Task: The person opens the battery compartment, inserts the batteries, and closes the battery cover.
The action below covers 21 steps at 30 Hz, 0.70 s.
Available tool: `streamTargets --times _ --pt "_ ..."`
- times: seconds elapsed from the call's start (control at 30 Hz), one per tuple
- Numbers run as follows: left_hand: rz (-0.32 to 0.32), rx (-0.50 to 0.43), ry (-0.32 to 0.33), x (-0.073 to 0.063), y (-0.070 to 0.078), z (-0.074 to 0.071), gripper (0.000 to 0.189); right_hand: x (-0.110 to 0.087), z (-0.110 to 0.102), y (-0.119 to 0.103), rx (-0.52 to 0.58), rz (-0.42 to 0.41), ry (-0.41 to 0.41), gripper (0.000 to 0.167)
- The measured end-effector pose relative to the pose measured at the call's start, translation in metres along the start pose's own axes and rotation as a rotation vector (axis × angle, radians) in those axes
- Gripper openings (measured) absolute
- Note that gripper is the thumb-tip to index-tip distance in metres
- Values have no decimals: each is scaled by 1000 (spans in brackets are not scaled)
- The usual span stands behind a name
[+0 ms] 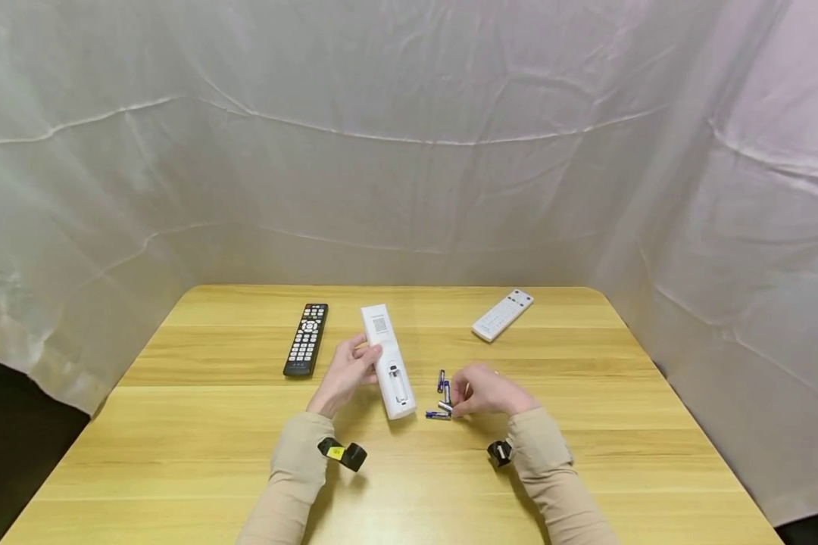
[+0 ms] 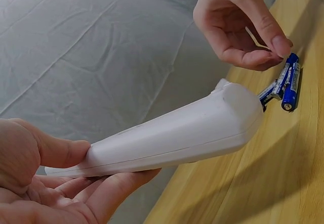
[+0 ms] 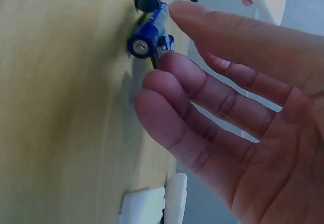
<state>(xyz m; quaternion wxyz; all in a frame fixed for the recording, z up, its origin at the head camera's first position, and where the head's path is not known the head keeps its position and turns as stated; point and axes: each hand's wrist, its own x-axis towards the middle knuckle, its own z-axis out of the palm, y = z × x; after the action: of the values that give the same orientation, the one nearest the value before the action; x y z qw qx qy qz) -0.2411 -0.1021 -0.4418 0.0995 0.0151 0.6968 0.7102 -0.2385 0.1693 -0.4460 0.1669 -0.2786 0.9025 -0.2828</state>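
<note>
The left hand (image 1: 344, 372) held the white remote (image 1: 390, 354) between thumb (image 2: 66, 153) and fingers (image 2: 121, 187), the bent fingertips (image 3: 152, 105) of the right hand (image 1: 488, 390) met the batteries (image 3: 146, 38) on the table (image 1: 204, 454), whether pinching one I couldn't tell, and the head view showed the battery slot (image 1: 398, 384) that the left wrist view hid.

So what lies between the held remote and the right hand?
A few batteries, on the table between the held remote and the right hand, close to its fingertips; the head view shows this.
</note>
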Motion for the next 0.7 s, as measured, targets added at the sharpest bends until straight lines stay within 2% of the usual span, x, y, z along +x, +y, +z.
streamTargets --times 0.4,0.7 --pt "-2 -8 -7 1 0 -1 47 2 6 0 -25 55 6 21" --pt "-7 -12 -6 3 -2 -2 47 2 7 -1 -52 58 17 22"
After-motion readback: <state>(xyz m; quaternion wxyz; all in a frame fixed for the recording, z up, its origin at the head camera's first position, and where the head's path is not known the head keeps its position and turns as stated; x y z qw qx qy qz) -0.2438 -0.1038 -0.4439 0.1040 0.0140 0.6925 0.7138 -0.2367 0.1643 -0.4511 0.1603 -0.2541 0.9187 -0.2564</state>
